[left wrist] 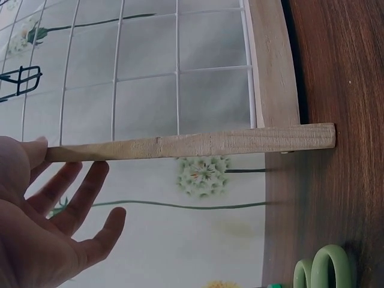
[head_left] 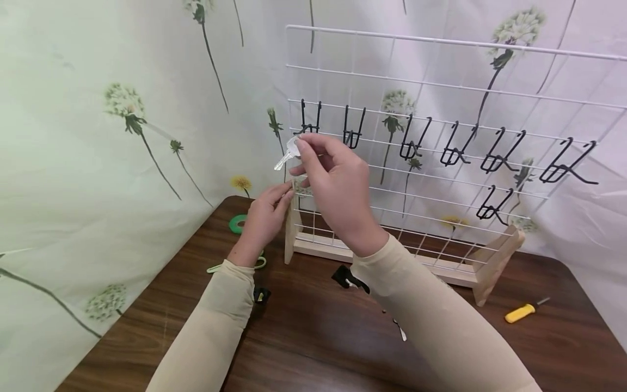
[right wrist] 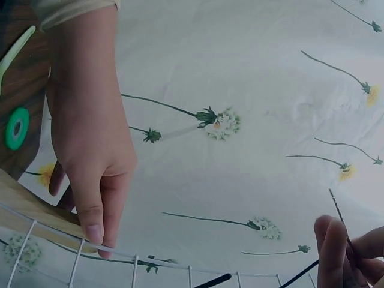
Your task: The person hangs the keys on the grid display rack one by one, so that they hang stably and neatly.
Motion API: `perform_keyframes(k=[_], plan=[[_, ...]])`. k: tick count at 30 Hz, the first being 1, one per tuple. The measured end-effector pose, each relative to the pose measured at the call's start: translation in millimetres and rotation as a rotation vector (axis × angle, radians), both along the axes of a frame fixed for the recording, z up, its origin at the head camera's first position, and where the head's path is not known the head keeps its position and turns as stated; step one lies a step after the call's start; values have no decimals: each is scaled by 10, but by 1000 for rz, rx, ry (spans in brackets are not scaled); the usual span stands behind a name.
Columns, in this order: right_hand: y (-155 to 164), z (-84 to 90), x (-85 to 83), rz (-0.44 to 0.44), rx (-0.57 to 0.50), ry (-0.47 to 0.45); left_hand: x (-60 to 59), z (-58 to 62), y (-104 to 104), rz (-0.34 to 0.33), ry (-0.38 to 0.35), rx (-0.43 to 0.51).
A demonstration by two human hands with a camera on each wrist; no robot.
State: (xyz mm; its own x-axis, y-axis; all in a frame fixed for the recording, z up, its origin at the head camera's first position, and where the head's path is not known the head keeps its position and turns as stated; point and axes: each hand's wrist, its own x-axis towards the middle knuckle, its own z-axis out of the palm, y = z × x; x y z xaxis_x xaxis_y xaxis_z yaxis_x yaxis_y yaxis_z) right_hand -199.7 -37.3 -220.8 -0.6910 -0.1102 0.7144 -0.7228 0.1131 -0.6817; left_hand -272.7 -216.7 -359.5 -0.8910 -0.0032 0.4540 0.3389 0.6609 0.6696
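Observation:
My right hand [head_left: 340, 196] pinches a silver key [head_left: 289, 153] between thumb and forefinger, its blade pointing down and left. The key is raised in front of the left end of a white wire grid rack [head_left: 392, 36], close to the leftmost black hook [head_left: 309, 129]. Seen edge-on in the right wrist view, the key [right wrist: 337, 205] looks like a thin dark strip. My left hand [head_left: 268, 215] grips the upper end of the rack's left wooden upright [left wrist: 198, 144], thumb on one side and fingertips on the other.
Several more black hooks [head_left: 453, 149] hang along the grid. A yellow-handled screwdriver [head_left: 520, 313] lies at the right, and a small silver piece [head_left: 401, 332] near my right forearm. Green tape [head_left: 237, 224] and pale-green looped handles [left wrist: 333, 264] lie by my left arm.

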Motion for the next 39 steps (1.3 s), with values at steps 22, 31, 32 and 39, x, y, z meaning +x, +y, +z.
perform_keyframes(k=[22,31,32,39], plan=[[-120,-25,-74,-47,-13,91,26,8,19,-2,-10,-2],[-139,-45,-122,-39,-1,40,28,9,17,3,-18,6],[-140,-49,-132,-44,5,43,26,8,17,3,-17,4],[-124,-102,-231,-186,144,140,40,28,29,4,-14,3]])
